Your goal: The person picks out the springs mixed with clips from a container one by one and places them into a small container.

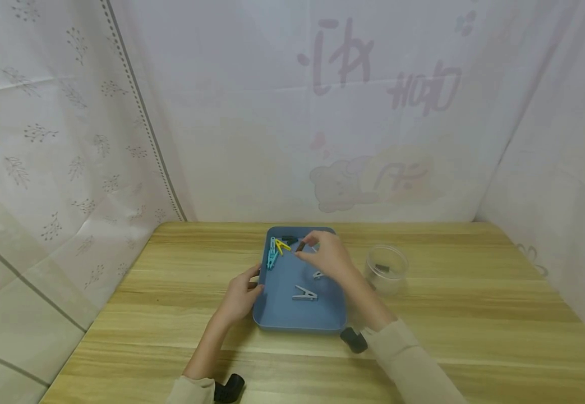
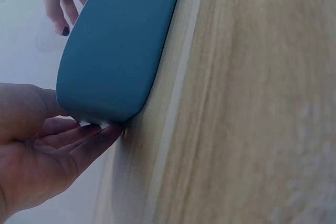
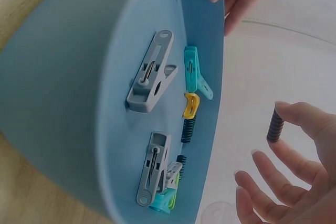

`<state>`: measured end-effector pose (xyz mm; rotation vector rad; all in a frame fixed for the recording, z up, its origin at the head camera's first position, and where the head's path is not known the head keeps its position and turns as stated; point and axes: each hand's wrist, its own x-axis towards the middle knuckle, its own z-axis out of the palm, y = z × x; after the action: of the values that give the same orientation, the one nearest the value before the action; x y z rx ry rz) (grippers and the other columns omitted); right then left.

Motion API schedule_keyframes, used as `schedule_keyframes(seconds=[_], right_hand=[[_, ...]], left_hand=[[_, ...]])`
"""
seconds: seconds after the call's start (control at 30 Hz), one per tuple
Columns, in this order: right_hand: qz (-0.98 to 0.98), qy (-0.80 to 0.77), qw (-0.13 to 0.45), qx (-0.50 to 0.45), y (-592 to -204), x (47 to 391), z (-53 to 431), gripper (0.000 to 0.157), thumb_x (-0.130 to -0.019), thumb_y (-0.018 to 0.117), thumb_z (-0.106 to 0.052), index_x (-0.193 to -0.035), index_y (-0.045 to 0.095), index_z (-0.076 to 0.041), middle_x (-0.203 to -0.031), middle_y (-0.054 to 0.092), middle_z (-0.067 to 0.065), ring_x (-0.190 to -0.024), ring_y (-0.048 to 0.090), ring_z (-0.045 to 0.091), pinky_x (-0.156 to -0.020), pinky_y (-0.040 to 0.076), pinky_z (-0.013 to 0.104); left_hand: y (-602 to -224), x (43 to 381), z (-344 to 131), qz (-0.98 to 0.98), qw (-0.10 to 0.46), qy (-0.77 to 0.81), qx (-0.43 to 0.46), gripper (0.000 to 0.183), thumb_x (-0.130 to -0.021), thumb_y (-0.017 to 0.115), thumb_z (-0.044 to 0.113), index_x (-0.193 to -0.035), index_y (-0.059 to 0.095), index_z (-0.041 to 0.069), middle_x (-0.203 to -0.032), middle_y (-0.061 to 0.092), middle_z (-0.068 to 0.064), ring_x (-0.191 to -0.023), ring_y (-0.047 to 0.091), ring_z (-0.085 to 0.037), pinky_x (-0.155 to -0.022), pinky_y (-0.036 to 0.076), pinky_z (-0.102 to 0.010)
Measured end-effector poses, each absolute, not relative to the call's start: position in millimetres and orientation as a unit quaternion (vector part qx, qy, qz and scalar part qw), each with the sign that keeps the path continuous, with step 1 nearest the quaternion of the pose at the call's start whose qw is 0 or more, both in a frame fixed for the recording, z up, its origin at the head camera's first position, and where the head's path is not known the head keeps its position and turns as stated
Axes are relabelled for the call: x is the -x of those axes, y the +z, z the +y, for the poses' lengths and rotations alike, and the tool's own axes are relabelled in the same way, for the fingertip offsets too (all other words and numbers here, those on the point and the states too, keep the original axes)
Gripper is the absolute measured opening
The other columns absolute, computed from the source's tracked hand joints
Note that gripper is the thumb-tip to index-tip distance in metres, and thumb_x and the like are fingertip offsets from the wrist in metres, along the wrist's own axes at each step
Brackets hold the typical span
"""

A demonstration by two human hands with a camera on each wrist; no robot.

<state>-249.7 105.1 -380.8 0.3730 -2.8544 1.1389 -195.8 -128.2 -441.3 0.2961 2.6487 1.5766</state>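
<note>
My right hand point(image 1: 328, 255) is over the far right part of a blue tray point(image 1: 282, 311). Between thumb and index finger it pinches a small dark ribbed cylinder point(image 3: 275, 126), the other fingers spread apart. At the tray's left side, my left hand point(image 1: 239, 296) grips the wall, thumb at the rim and fingertips low on the outside. Inside the tray lie a grey clothespin point(image 1: 306, 294), another grey clothespin point(image 3: 154, 169) partly hidden in the head view, teal clothespins point(image 1: 272, 259) and a yellow clothespin point(image 1: 281, 247). More dark ribbed cylinders point(image 3: 188, 130) lie near them.
A clear round tub point(image 1: 387, 258) stands right of the tray with dark pieces point(image 1: 382, 268) inside. Both stand on a wooden table point(image 1: 464, 314). Printed curtains point(image 1: 242, 140) hang behind it and at the sides. Each wrist carries a black device point(image 1: 354, 340).
</note>
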Motion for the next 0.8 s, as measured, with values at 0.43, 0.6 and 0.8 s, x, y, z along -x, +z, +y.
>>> schedule_keyframes(seconds=[0.43,0.6,0.8], right_hand=[[-0.923,0.365,0.039,-0.118,-382.6,238.5,109.3,0.034,-0.093,0.082,-0.026,-0.118,0.074,-0.003,-0.124,0.073,0.019,-0.117,0.068,0.038,-0.096,0.059,0.052],[-0.923,0.365,0.042,-0.114,-384.4,236.1,111.0,0.031,-0.093,0.082,-0.025,-0.116,0.075,-0.005,-0.123,0.073,0.018,-0.112,0.068,0.036,-0.091,0.059,0.051],[-0.918,0.380,0.044,-0.103,-387.1,231.8,113.3,0.032,-0.093,0.082,-0.025,-0.116,0.075,-0.004,-0.122,0.074,0.017,-0.116,0.068,0.038,-0.093,0.059,0.052]], left_hand=[[-441.8,195.9,-128.7,0.854,0.027,0.510,-0.097,0.053,-0.103,0.057,-0.006,-0.153,0.042,-0.014,-0.147,0.052,-0.039,-0.123,0.064,-0.055,-0.096,0.061,-0.055],[-442.4,195.8,-129.0,0.854,0.026,0.510,-0.098,0.053,-0.103,0.056,-0.006,-0.153,0.042,-0.015,-0.147,0.052,-0.039,-0.123,0.063,-0.056,-0.096,0.061,-0.056],[-442.3,196.0,-128.7,0.853,0.025,0.511,-0.098,0.053,-0.103,0.056,-0.006,-0.153,0.042,-0.015,-0.147,0.052,-0.040,-0.123,0.063,-0.056,-0.096,0.061,-0.056]])
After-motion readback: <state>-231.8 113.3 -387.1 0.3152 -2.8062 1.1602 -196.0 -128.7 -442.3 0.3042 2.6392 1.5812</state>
